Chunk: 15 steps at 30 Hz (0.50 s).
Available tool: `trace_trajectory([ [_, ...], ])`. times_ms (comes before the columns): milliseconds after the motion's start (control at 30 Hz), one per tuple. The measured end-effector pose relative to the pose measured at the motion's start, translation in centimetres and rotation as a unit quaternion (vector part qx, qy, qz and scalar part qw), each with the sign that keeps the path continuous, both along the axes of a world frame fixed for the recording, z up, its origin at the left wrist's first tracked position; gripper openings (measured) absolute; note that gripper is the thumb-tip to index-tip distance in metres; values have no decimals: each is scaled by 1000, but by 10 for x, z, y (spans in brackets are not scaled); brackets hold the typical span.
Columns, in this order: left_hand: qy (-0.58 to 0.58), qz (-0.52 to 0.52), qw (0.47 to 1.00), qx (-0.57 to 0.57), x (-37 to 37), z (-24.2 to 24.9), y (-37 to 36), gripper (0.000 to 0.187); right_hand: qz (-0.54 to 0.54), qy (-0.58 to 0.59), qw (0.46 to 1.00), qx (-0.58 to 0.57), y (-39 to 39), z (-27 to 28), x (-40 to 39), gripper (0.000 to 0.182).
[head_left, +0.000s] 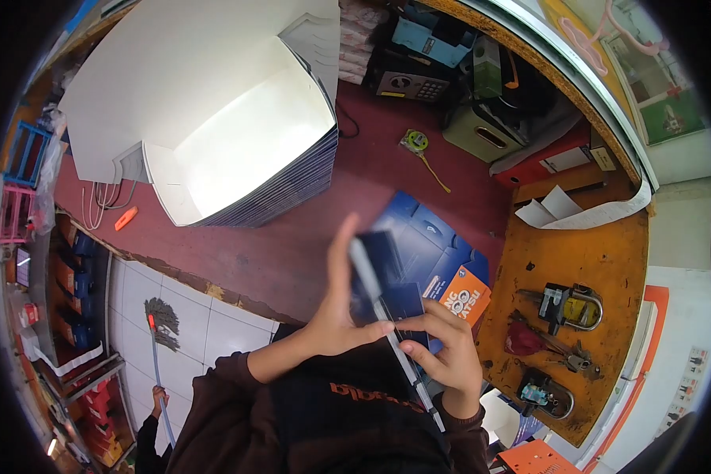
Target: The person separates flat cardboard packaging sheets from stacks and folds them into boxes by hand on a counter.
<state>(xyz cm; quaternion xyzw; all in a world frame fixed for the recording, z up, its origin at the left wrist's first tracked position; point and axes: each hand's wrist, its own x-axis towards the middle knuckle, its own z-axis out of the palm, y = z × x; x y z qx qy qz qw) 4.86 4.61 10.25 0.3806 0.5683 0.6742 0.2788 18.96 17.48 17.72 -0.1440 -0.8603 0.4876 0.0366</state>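
Note:
In front of my chest is a blue cardboard box piece (pixel 409 302), seen partly edge-on with a pale edge; its upper part is blurred. My left hand (pixel 336 316) is closed on it from the left, thumb on the pale edge and fingers reaching up along it. From the right, my right hand (pixel 449 349) pinches the same edge between thumb and fingers. Just beyond lies a flat blue carton (pixel 426 229) with an orange printed panel (pixel 468 296). A tall stack of nested blue-and-white open boxes (pixel 284 178) stands at the left of the table.
On the red tabletop (pixel 284 253) lie a tape measure (pixel 413 141) and an orange cutter (pixel 126 218). A keypad safe (pixel 407 83) and red binder (pixel 545 162) stand behind. Padlocks (pixel 561 306) and keys rest on the wooden ledge. A co-worker's hand (pixel 159 399) holds a mop (pixel 162 324).

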Motion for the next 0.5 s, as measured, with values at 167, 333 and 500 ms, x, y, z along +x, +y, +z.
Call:
trace_trajectory([
  [167,4,2,1000,-2,0,-1,-1,113,-11,3,1000,-3,-1,0,-1,24],
  [333,3,3,1000,1,-1,-2,0,113,-5,2,1000,7,-1,0,-1,24],
  [500,1,2,1000,-11,-1,0,1,112,-14,4,1000,-8,0,-1,-1,25],
])
